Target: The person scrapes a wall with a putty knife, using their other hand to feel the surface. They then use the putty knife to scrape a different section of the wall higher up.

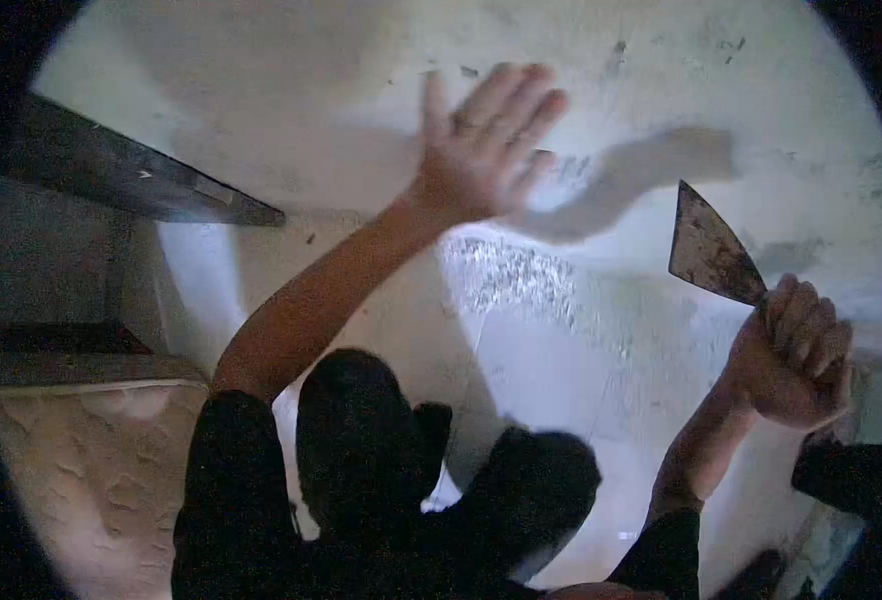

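Note:
My left hand (pixel 486 140) is raised in front of the pale wall (pixel 291 100), fingers spread, with nothing in it; motion blurs it a little. On the right, my right hand (pixel 793 355) is closed around the handle of a scraper (pixel 711 245). The scraper's triangular metal blade, stained with brown patches, points up and to the left. Most of its handle is hidden inside my fist. A shadow falls on the wall between my left hand and the blade.
Small pale flakes (pixel 521 275) lie scattered on the floor along the wall's foot. My knees (pixel 361 440) are bent below. To the left are a quilted mattress (pixel 91 480) and a dark board (pixel 141 165) jutting out. A dark object (pixel 846 475) stands at the right edge.

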Available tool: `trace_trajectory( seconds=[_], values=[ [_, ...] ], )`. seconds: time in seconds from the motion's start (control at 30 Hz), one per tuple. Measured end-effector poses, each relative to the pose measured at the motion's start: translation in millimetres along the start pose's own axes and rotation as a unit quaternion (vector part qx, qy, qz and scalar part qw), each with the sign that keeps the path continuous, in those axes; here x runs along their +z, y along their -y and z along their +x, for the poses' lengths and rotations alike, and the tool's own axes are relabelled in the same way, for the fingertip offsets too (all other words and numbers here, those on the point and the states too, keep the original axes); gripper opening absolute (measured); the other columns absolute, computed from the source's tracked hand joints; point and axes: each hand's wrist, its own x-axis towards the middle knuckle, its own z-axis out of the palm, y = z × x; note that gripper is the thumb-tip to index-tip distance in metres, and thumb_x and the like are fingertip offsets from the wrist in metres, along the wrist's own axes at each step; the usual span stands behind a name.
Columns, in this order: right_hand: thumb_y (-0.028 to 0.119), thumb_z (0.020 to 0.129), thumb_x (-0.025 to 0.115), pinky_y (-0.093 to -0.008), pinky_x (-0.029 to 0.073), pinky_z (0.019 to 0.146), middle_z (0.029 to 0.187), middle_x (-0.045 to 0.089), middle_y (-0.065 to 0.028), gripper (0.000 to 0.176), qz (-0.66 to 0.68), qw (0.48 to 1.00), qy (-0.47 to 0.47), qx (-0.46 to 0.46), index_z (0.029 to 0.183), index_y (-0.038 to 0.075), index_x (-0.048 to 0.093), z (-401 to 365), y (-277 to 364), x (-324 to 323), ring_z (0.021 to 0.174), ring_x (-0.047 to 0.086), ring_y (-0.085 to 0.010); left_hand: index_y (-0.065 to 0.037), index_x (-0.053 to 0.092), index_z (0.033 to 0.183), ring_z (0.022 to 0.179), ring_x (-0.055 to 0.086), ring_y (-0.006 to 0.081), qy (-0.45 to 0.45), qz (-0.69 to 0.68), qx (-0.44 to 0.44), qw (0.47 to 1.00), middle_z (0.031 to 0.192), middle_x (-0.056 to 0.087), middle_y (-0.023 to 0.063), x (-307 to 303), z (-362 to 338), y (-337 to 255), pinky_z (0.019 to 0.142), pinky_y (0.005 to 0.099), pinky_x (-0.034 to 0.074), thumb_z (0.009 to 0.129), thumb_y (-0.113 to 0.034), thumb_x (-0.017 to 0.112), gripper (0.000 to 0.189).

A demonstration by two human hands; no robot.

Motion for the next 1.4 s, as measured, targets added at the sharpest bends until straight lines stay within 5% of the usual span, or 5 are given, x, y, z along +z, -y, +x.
trace_trajectory(
  seconds=[0.53, 0.83, 0.97, 1.07, 1.4],
  values=[
    [0.025, 0.065, 0.046, -0.0304, 0.017, 0.051, 0.048, 0.022, 0.0027, 0.027, 0.012, 0.995, 0.045, -0.084, 0.049, 0.019, 0.025, 44.5, 5.8, 44.5, 0.048, 0.016, -0.0114, -0.01, 0.026, 0.139, 0.134, 0.015, 0.0364, 0.079, -0.062, 0.029, 0.995, 0.145, 0.018, 0.0163, -66.3, 60.0, 48.9, 0.103, 0.0596, -0.003, 0.087, -0.033, 0.045, 0.06],
    [0.027, 0.069, 0.05, -0.0277, 0.018, 0.048, 0.047, 0.026, 0.0043, 0.029, 0.035, 0.992, -0.043, -0.112, 0.051, 0.022, 0.028, 48.8, 1.5, 55.2, 0.046, 0.021, -0.0098, -0.002, 0.032, 0.135, 0.134, 0.014, 0.0373, -0.173, 0.034, 0.021, 0.984, 0.142, 0.02, 0.0246, -65.5, 79.3, 137.7, 0.104, 0.0559, -0.001, 0.088, -0.036, 0.042, 0.058],
    [0.022, 0.073, 0.044, -0.0287, 0.023, 0.049, 0.051, 0.024, 0.0004, 0.025, 0.191, 0.952, 0.163, -0.173, 0.054, 0.019, 0.028, 46.5, 11.3, 70.0, 0.046, 0.025, -0.0134, -0.006, 0.033, 0.135, 0.133, 0.014, 0.0408, -0.158, -0.028, -0.075, 0.984, 0.142, 0.02, 0.0239, -85.5, 83.9, 140.6, 0.102, 0.0599, 0.0, 0.081, -0.034, 0.055, 0.065],
    [0.019, 0.083, 0.044, -0.0288, 0.034, 0.057, 0.058, 0.039, -0.0033, 0.024, -0.072, 0.981, 0.158, -0.087, 0.06, 0.016, 0.04, 61.6, 18.4, 94.7, 0.056, 0.04, -0.0185, -0.002, 0.034, 0.133, 0.133, 0.013, 0.0405, -0.168, -0.008, -0.049, 0.985, 0.142, 0.021, 0.0254, -93.8, 96.3, 151.5, 0.103, 0.0568, 0.0, 0.085, -0.032, 0.048, 0.059],
    [0.021, 0.086, 0.041, -0.0291, 0.031, 0.06, 0.055, 0.031, -0.0005, 0.027, 0.102, 0.984, 0.093, -0.109, 0.061, 0.01, 0.041, 34.0, -16.5, 104.2, 0.052, 0.031, -0.0146, -0.001, 0.04, 0.13, 0.133, 0.016, 0.0391, -0.178, 0.074, 0.051, 0.98, 0.141, 0.025, 0.0247, -92.9, 142.2, 141.2, 0.105, 0.0543, 0.004, 0.087, -0.036, 0.042, 0.056]
  ],
)
